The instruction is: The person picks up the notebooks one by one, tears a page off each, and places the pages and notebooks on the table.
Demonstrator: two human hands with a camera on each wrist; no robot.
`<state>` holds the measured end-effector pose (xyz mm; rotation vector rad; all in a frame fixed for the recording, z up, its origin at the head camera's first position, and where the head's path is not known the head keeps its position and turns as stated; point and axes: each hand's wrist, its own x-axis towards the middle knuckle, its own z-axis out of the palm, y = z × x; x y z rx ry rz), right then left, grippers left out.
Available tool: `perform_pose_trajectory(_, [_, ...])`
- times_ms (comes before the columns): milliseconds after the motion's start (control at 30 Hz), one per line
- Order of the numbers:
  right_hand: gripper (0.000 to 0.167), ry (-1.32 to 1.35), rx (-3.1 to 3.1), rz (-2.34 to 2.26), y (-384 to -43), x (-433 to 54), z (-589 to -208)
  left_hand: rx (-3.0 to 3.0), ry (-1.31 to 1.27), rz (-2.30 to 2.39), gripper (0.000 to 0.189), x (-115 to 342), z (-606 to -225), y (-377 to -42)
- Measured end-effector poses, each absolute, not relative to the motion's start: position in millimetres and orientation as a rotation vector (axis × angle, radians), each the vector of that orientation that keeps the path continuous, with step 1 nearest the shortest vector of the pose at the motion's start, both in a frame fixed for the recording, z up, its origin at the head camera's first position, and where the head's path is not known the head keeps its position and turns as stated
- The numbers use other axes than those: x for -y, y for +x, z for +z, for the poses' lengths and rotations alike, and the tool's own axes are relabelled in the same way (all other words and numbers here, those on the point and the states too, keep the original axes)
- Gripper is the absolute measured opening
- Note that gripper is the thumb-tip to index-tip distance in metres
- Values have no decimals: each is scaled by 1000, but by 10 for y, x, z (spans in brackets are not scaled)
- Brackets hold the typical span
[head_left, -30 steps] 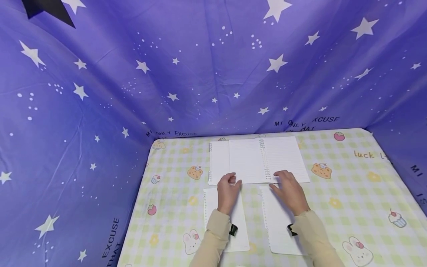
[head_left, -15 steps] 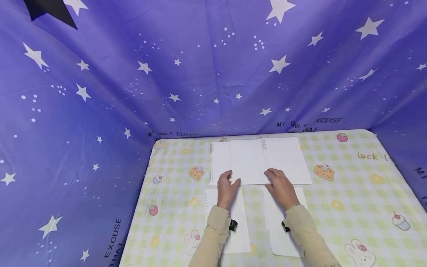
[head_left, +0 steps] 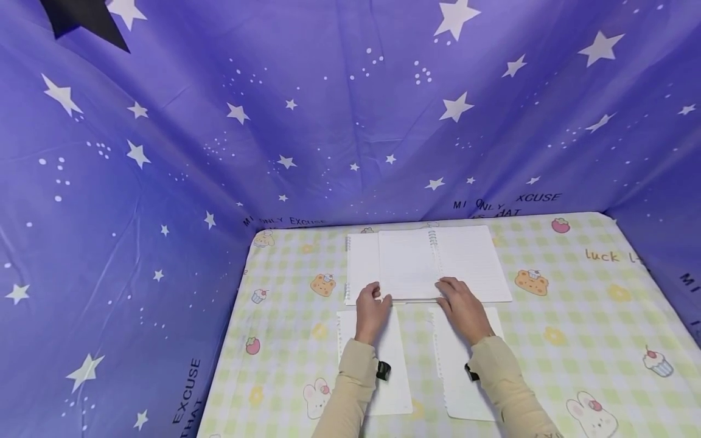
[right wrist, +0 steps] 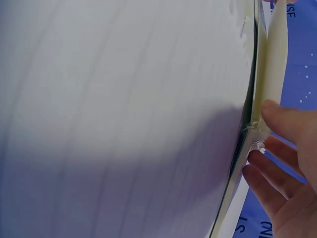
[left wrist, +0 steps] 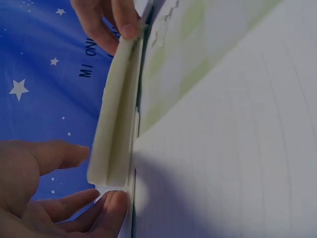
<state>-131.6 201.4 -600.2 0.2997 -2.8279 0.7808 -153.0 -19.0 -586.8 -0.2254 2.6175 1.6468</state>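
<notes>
An open spiral notebook (head_left: 472, 261) lies towards the back of the table. Its left-hand lined page (head_left: 406, 264) overlaps another white wire-bound notebook (head_left: 362, 267). My right hand (head_left: 465, 313) pinches the near edge of that left-hand page beside the wire spine; in the right wrist view its thumb (right wrist: 282, 116) presses on the raised edge. The edge bows up from the sheets beneath in the left wrist view (left wrist: 116, 114). My left hand (head_left: 373, 313) is at the page's near left corner, thumb and fingers apart around it, with a gap at the thumb.
Two loose punched sheets lie nearer me, a left sheet (head_left: 391, 377) and a right sheet (head_left: 457, 383), partly under my forearms. A green-checked cloth (head_left: 547, 377) covers the table. A purple star-patterned curtain (head_left: 328, 121) rises behind and at both sides.
My right hand has moved left to the wire spine and taken hold of the left-hand page's near edge, which has lifted slightly. My left hand has barely shifted.
</notes>
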Motion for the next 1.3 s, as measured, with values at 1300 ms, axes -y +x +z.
perform_pose_trajectory(1300, [43, 367, 2831, 752, -1309, -1875, -5984, -2478, -337, 1861, 47, 97, -5767, -1622])
